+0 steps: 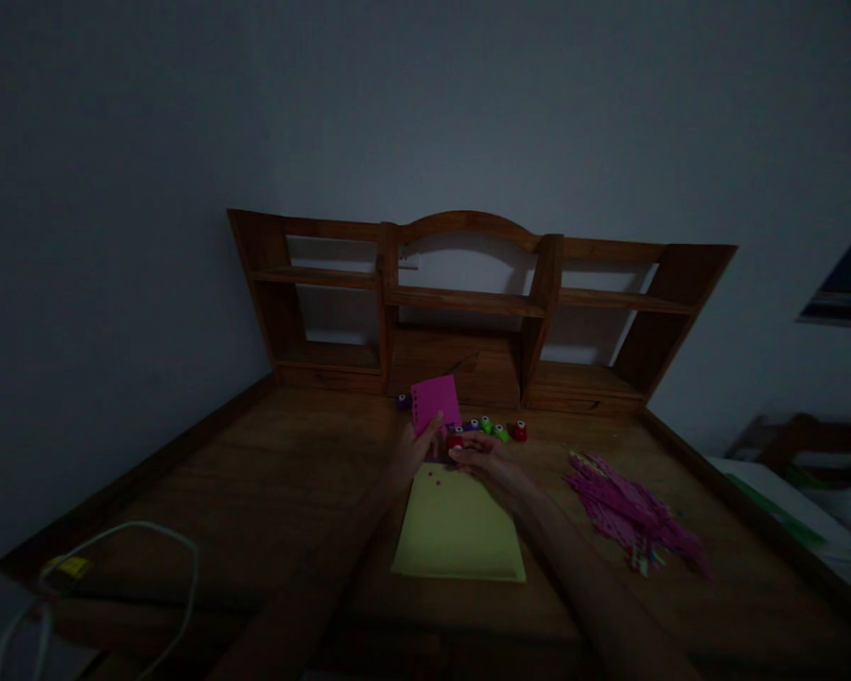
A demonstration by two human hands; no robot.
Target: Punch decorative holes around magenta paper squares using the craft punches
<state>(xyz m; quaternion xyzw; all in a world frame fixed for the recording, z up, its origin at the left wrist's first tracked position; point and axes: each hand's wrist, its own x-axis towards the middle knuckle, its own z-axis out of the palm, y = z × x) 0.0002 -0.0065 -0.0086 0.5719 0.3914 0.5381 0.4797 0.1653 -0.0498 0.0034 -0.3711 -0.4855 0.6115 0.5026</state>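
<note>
A pink sheet of paper [436,401] stands tilted up over the desk, with a row of small holes along its left edge. My left hand [420,448] pinches its lower part between thumb and fingers. In my right hand [488,457], a small red craft punch [455,441] is gripped close against the sheet's lower right side. Whether the paper's edge sits inside the punch cannot be made out. Below both hands lies a pale yellow stack of paper [460,530], and a few tiny pink cut-outs [438,483] rest near its top edge.
Behind my hands stand more craft punches: green [500,432], red [520,431], blue and purple [402,402]. A heap of pink paper strips [631,511] spreads at right. A wooden shelf [460,301] backs the desk. A white cable [195,567] loops at front left.
</note>
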